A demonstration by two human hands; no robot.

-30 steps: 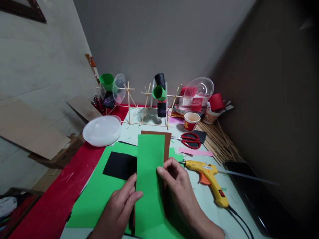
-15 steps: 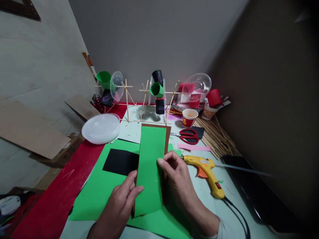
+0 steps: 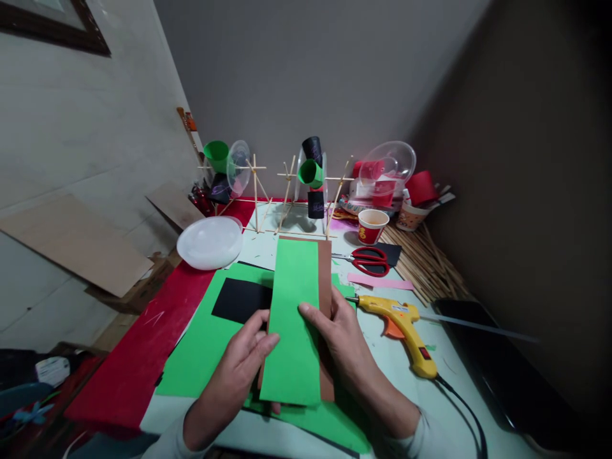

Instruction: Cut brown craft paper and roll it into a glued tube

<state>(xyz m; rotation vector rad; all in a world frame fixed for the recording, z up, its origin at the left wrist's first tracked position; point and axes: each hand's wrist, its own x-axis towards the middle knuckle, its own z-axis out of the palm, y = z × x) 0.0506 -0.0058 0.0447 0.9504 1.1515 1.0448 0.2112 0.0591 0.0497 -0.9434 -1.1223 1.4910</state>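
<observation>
A long green paper strip [image 3: 292, 280] lies on top of a brown sheet [image 3: 325, 268], which shows along its right side. My left hand [image 3: 234, 370] pinches both along their left edge, thumb on the green face. Gripping from the right, my right hand [image 3: 342, 338] has its thumb on the green strip and its fingers behind the brown sheet. The pair is held up above green sheets [image 3: 191, 357] on the table. Beside my left hand is a black paper rectangle [image 3: 241, 299]. A yellow glue gun [image 3: 401, 322] lies to the right of my right hand.
Red-handled scissors [image 3: 368, 260], a pink strip [image 3: 380, 282] and a red paper cup [image 3: 373, 226] sit at right, near wooden sticks [image 3: 430, 261]. Stick frames [image 3: 287, 197] with cups stand at the back. A plastic lid [image 3: 210, 242] is left; a dark tray [image 3: 492, 363] lies right.
The green strip has shifted left over the brown sheet, exposing more brown at the right. My right fingers have moved behind the sheets. The camera view has turned slightly left.
</observation>
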